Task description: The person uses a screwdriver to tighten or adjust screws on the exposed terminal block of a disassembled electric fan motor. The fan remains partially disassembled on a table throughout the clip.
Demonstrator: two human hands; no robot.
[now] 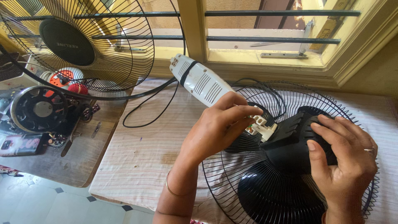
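Note:
My left hand (217, 126) grips a white plastic fan neck housing (199, 81) with vent slots, tilted up toward the window. Its lower end, with a white connector block (259, 124), meets a black motor housing (298, 141). My right hand (344, 155) clasps that black housing from the right side. Both sit over a black wire fan guard (248, 182) lying flat on the striped cloth. A black cable (149, 108) loops away from the white part across the cloth.
A second wire fan guard (83, 45) leans at the upper left over a wooden table (83, 153) crowded with a sewing machine wheel (39, 110), a red and white object and a phone (18, 145). A barred window (269, 39) runs behind. Tiled floor lies at the lower left.

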